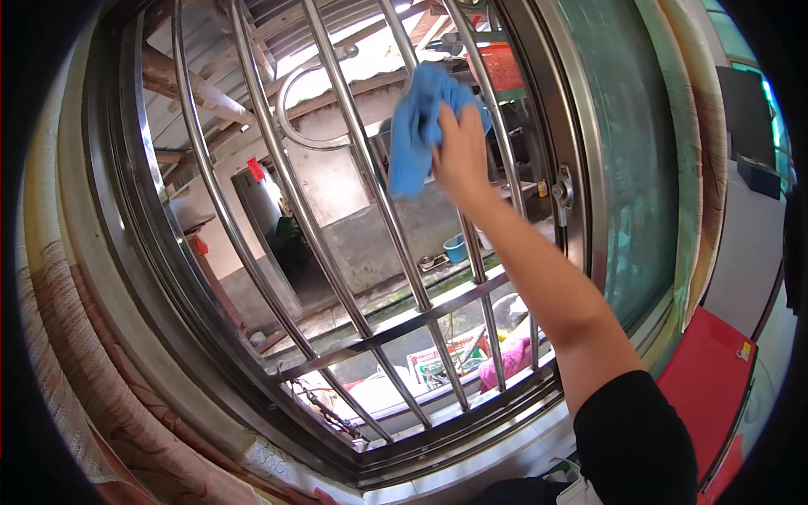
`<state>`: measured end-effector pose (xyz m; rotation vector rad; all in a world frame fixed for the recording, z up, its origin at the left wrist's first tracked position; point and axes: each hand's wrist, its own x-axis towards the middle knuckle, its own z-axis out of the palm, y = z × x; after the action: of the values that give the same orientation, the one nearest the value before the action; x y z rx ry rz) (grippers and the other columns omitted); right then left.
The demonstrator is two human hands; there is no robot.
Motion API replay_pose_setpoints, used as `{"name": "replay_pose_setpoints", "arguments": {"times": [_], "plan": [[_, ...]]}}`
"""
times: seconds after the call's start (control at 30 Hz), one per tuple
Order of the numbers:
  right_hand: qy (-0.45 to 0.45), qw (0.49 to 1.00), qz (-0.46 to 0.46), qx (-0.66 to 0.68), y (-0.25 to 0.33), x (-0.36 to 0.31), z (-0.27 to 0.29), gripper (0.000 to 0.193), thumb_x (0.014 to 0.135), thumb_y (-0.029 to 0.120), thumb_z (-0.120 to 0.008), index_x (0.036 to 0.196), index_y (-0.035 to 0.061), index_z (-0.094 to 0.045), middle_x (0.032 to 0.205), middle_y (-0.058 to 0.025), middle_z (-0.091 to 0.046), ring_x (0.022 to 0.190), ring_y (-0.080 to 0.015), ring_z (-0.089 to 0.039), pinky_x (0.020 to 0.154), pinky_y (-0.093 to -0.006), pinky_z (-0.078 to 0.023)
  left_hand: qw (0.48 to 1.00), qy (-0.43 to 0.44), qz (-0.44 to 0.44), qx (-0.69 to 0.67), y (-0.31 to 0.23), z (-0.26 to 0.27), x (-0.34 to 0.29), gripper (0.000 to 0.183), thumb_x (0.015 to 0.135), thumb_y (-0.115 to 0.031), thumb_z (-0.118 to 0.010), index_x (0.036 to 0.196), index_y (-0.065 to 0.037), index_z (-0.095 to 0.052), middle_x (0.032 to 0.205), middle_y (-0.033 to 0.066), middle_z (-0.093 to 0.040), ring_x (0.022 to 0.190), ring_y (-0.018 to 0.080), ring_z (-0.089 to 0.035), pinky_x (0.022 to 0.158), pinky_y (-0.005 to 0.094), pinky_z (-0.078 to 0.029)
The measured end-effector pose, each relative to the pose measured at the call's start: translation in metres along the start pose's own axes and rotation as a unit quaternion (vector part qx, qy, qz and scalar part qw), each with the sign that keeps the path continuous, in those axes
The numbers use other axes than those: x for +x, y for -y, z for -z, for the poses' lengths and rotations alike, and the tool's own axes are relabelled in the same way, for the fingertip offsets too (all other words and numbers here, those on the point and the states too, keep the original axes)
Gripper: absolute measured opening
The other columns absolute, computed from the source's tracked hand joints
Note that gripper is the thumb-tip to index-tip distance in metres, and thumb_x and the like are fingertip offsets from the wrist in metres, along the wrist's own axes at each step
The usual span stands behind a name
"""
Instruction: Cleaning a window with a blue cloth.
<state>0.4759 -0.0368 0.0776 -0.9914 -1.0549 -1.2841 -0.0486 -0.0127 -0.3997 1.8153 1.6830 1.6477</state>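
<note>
My right hand [461,160] is raised at the window, its fingers closed round a blue cloth [414,139]. The cloth is bunched at the top and hangs down in a flap on its left side. It covers part of a shiny metal window bar [410,38]; I cannot tell how firmly it presses there. Slight blur lies over the hand and cloth. More upright bars [316,215] stand to the left, joined low down by a flat metal crossbar [379,337]. My left hand is out of view.
A sliding glass pane [635,168] with a metal latch [562,192] stands right of the opening. Curtains hang at the left [76,362] and right [703,126]. A red panel [707,379] is at lower right. Beyond the bars are a blue bucket [455,248] and a pink cloth [505,364].
</note>
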Motion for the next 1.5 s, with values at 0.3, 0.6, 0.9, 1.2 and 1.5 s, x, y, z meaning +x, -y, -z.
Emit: {"name": "replay_pose_setpoints", "arguments": {"times": [0.3, 0.6, 0.9, 1.2, 1.5], "plan": [[-0.106, 0.994, 0.019, -0.023, -0.019, 0.050, 0.020, 0.054, 0.076, 0.007, -0.057, 0.129, 0.0112, -0.051, 0.108, -0.0214, -0.050, 0.106, -0.0419, -0.047, 0.093, -0.0488, -0.038, 0.933, -0.025, -0.103, 0.343, 0.044, 0.001, 0.006, 0.077, 0.092, -0.018, -0.052, 0.147, 0.008, -0.004, 0.152, 0.0305, -0.009, 0.142, 0.0400, -0.014, 0.116, 0.0419, -0.011], [-0.111, 0.987, -0.048, -0.106, -0.069, 0.072, -0.002, 0.050, 0.073, 0.002, -0.056, 0.119, 0.0178, -0.063, 0.103, -0.0164, -0.053, 0.104, -0.0375, -0.051, 0.091, -0.0426, -0.042, 0.958, -0.002, -0.164, 0.235, 0.036, 0.004, 0.011, 0.077, 0.092, -0.020, -0.052, 0.146, 0.009, -0.005, 0.151, 0.0322, -0.010, 0.141, 0.0417, -0.015, 0.115, 0.0433, -0.012], [0.008, 0.987, -0.120, -0.103, -0.042, -0.146, 0.062, 0.057, 0.065, -0.006, -0.047, 0.119, 0.0053, -0.061, 0.104, -0.0219, -0.049, 0.105, -0.0430, -0.045, 0.098, -0.0459, -0.034, 0.982, -0.012, -0.179, 0.064, -0.012, -0.007, -0.004, 0.076, 0.093, -0.021, -0.052, 0.145, 0.011, -0.006, 0.150, 0.0341, -0.011, 0.140, 0.0435, -0.016, 0.115, 0.0449, -0.014], [0.069, 0.977, -0.111, 0.166, 0.007, -0.072, 0.064, 0.042, 0.079, 0.007, -0.054, 0.121, 0.0042, -0.056, 0.114, -0.0223, -0.051, 0.108, -0.0383, -0.051, 0.095, -0.0393, -0.040, 0.973, -0.072, -0.209, 0.072, -0.004, 0.004, -0.007, 0.074, 0.095, -0.031, -0.044, 0.146, 0.007, -0.007, 0.150, 0.0338, -0.004, 0.140, 0.0450, -0.014, 0.113, 0.0483, -0.015], [0.104, 0.991, -0.068, 0.043, 0.018, -0.176, 0.061, 0.054, 0.068, -0.004, -0.057, 0.122, 0.0071, -0.056, 0.117, -0.0222, -0.049, 0.114, -0.0432, -0.044, 0.102, -0.0459, -0.032, 0.972, -0.074, -0.222, 0.026, -0.029, 0.013, -0.006, 0.076, 0.095, -0.033, -0.045, 0.145, 0.009, -0.006, 0.148, 0.0326, -0.014, 0.136, 0.0422, -0.023, 0.112, 0.0476, -0.019]]}}
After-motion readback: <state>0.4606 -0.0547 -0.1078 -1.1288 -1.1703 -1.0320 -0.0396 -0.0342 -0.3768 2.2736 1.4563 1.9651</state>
